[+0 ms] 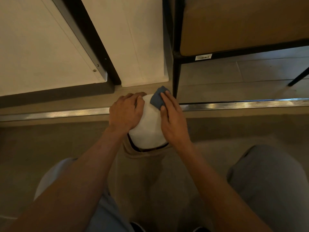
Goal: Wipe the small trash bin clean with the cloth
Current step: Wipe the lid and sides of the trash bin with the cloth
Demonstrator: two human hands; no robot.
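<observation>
I am crouched down on the floor. The small white trash bin (148, 124) lies tipped over between my hands, with its open end toward me. My left hand (125, 111) curls over its left side and holds it. My right hand (173, 119) lies flat, pressing the blue cloth (157, 99) on the bin's far right side. A shiny metal strip (234, 103) crosses the floor nearby.

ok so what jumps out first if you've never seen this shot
The white trash bin at centre frame, lying tipped over on the floor, with both hands on it. The left hand curls over its far end in a steadying grip, while the right hand presses a blue cloth flat against its upper side. A black metal frame stands just behind.
</observation>
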